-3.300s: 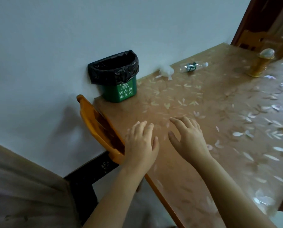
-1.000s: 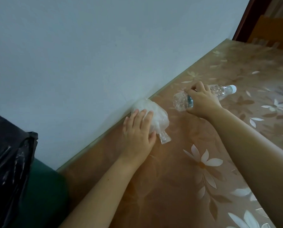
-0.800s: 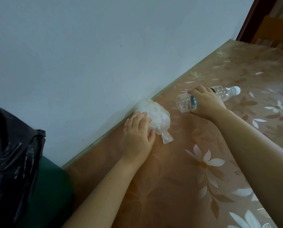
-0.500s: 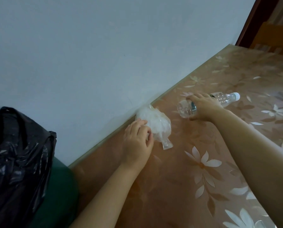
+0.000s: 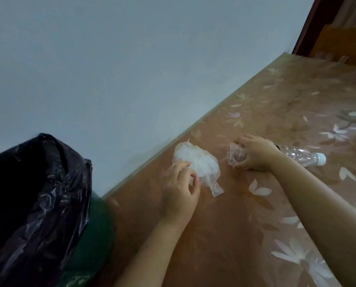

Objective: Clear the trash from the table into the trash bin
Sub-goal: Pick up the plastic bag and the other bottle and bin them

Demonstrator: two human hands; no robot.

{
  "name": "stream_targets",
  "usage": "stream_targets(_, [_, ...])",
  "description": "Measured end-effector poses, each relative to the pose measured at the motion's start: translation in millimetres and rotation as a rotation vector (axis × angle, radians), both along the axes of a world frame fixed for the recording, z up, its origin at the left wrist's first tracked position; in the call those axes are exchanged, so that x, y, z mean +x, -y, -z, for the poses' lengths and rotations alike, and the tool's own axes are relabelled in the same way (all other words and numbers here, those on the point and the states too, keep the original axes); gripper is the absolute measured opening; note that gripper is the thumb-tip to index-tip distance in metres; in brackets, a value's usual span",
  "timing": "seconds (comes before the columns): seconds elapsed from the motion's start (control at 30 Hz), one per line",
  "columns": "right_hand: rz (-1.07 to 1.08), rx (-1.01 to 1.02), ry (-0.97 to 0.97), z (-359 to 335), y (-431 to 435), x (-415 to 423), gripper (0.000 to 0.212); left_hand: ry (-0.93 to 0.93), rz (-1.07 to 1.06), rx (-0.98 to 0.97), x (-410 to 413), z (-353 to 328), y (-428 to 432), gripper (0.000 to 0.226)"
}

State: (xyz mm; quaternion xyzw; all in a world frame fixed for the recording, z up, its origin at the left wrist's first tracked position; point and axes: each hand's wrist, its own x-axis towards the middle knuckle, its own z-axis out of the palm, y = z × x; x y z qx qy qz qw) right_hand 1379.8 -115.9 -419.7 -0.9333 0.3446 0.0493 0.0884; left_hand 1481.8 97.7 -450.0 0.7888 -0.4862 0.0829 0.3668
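A crumpled clear plastic bag [image 5: 197,162] lies on the table near the wall. My left hand [image 5: 180,188] grips its near side with curled fingers. To its right a clear plastic bottle [image 5: 297,155] with a white cap lies on its side. My right hand [image 5: 255,153] wraps around the bottle's base end. The green trash bin [image 5: 90,235] with a black liner [image 5: 40,195] stands at the lower left, against the wall.
The table [image 5: 235,235] has a brown floral cover and runs along a pale wall [image 5: 131,69]. A wooden chair back [image 5: 342,44] and a dark door frame show at the far right corner.
Both hands reached from the table's near edge to the trash by the wall. In the last second my left fingers curled onto the bag and my right hand closed on the bottle.
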Motion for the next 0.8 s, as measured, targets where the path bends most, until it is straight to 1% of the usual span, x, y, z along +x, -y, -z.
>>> stream_targets(0.17, [0.034, -0.077, 0.084, 8, -54, -42, 0.075, -0.072, 0.009, -0.007, -19, -2, -20, 0.007])
stream_targets(0.3, [0.104, -0.049, 0.107, 10, -90, -72, 0.073, -0.161, -0.012, -0.046, -39, -11, -38, 0.007])
stream_targets(0.37, [0.131, -0.062, 0.117, 11, -113, -86, 0.069, -0.182, -0.014, -0.068, -50, -18, -47, 0.006])
stream_targets(0.47, [0.171, -0.073, 0.209, 19, -151, -106, 0.060, -0.223, -0.006, -0.085, -68, -29, -63, 0.007])
stream_targets(0.57, [0.205, -0.037, 0.158, 14, -185, -126, 0.063, -0.287, -0.020, -0.086, -84, -40, -82, 0.007])
stream_targets(0.63, [0.234, -0.005, 0.159, 10, -202, -141, 0.066, -0.352, -0.027, -0.086, -94, -48, -95, 0.007])
stream_targets(0.7, [0.291, 0.063, 0.203, 0, -219, -155, 0.070, -0.442, -0.033, -0.066, -103, -57, -110, 0.008])
stream_targets(0.8, [0.370, 0.174, 0.324, -20, -240, -171, 0.074, -0.543, -0.061, -0.034, -116, -69, -131, 0.012])
